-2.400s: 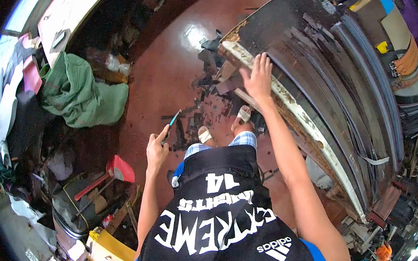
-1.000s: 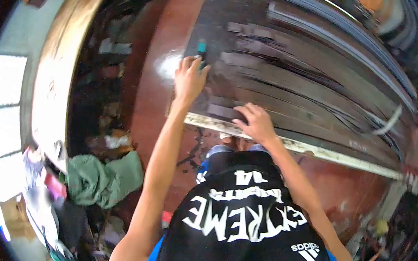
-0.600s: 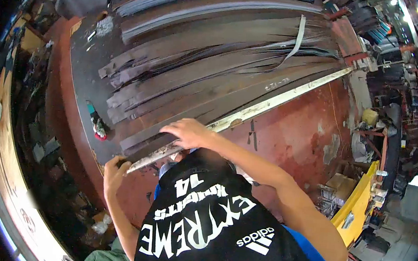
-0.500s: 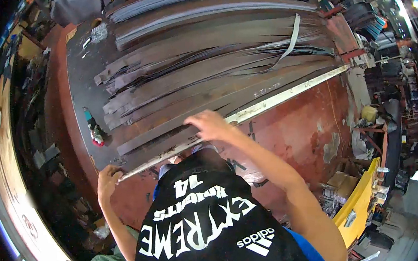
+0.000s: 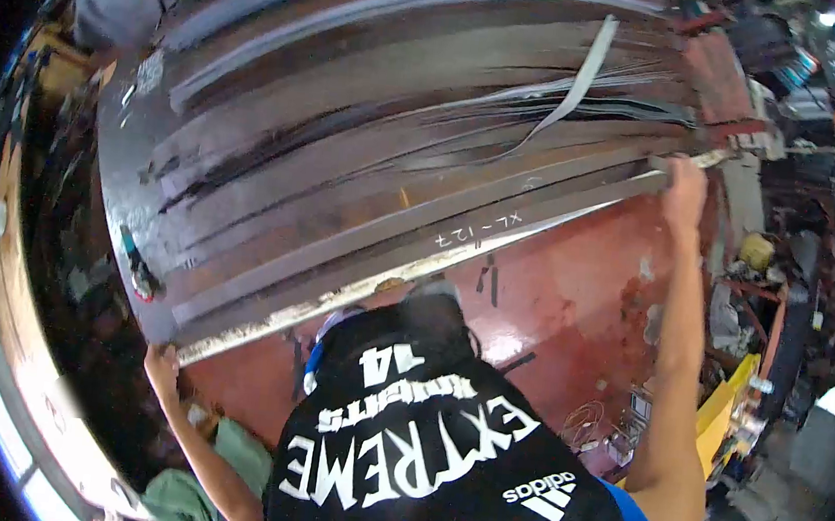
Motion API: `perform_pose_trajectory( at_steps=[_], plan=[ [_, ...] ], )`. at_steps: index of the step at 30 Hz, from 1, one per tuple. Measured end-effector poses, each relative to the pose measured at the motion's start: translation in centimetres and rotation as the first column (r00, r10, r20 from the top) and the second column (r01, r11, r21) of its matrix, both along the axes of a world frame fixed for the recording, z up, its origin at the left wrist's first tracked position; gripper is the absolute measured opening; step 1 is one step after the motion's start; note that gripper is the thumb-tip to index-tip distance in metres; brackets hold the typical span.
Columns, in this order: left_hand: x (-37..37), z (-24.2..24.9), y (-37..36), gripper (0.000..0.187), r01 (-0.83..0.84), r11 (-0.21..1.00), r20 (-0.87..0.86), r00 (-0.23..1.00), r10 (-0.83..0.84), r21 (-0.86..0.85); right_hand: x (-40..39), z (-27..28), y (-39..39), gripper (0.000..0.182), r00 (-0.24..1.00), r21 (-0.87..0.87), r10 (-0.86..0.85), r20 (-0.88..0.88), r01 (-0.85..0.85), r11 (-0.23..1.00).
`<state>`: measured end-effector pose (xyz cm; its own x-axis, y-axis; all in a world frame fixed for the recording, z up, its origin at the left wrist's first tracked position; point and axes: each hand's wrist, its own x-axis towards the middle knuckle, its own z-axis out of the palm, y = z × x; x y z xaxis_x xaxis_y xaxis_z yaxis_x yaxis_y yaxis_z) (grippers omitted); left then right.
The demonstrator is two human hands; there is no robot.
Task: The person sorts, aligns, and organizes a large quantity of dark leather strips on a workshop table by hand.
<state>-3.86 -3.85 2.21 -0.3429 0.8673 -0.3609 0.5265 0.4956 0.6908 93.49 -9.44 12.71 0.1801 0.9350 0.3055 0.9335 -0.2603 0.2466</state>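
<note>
My left hand [image 5: 162,365] is closed at the left end of a long, worn whitish straight bar [image 5: 271,323] along the table's near edge. Far to the right, my right hand [image 5: 684,186] is wrapped round the right end of a dark strip [image 5: 584,198] next to the bar. Chalk writing marks the strip near its middle. Beyond it, long dark strips [image 5: 348,143] lie in rows across the table. A thin pale strip [image 5: 584,81] curls over them.
A teal-handled tool [image 5: 133,251] lies on the table's left part. A grey rounded object [image 5: 115,10] is at the back left. Reddish floor [image 5: 585,297] shows below the bar. A yellow panel [image 5: 725,406] and cluttered shelves stand at the right.
My right hand has moved from the middle of the bar to the far right. My left hand stays at the left end. The view has shifted, and the chalk-marked strip shows more fully.
</note>
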Motion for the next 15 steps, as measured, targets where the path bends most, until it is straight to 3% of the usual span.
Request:
perform_pose_trajectory(
  at_steps=[1,3,5,7,9,11,13,14,15],
  plan=[
    [-0.2,0.1,0.0,0.009,-0.030,0.999,-0.012,0.999,0.030,-0.030,2.5,0.5,-0.3,0.030,0.999,-0.034,-0.024,0.023,0.025,0.999],
    [-4.2,-4.5,-0.5,0.011,0.024,0.990,-0.048,0.999,-0.017,0.138,7.6,0.4,-1.2,0.036,0.999,-0.032,-0.010,0.047,0.012,0.999],
    [-3.5,-4.2,-0.5,0.012,-0.031,0.994,-0.108,0.993,0.043,0.108,11.7,-0.9,-1.9,0.042,0.982,-0.070,-0.092,0.165,0.105,0.992],
    [-2.1,-2.9,-0.2,0.015,-0.006,1.000,-0.306,0.952,0.010,0.013,14.5,-2.8,-2.4,0.046,0.968,-0.179,-0.155,0.198,0.192,0.965],
    [-3.0,-4.3,-0.4,0.021,0.033,0.999,-0.426,0.905,-0.013,0.041,15.9,-4.0,-1.3,0.049,0.981,-0.244,-0.157,0.114,0.181,0.953],
    [-2.2,-4.1,-0.4,0.027,-0.024,1.000,-0.403,0.915,0.023,0.002,16.4,-5.1,-1.4,0.052,0.981,-0.308,-0.190,0.046,0.195,0.931],
    [1.8,-1.1,0.2,0.030,0.036,0.997,-0.743,0.666,-0.072,-0.064,15.5,-6.4,-1.6,0.056,0.970,-0.393,-0.137,0.199,0.207,0.896],
    [3.7,0.2,0.4,0.032,-0.021,0.996,-0.812,0.580,-0.058,-0.086,14.0,-6.1,-0.8,0.053,0.979,-0.412,-0.161,0.127,0.200,0.889],
    [5.6,1.2,0.8,0.032,-0.030,0.997,-0.813,0.581,-0.044,-0.076,12.3,-5.4,0.6,0.041,0.988,-0.414,-0.155,0.016,0.148,0.898]
  ],
)
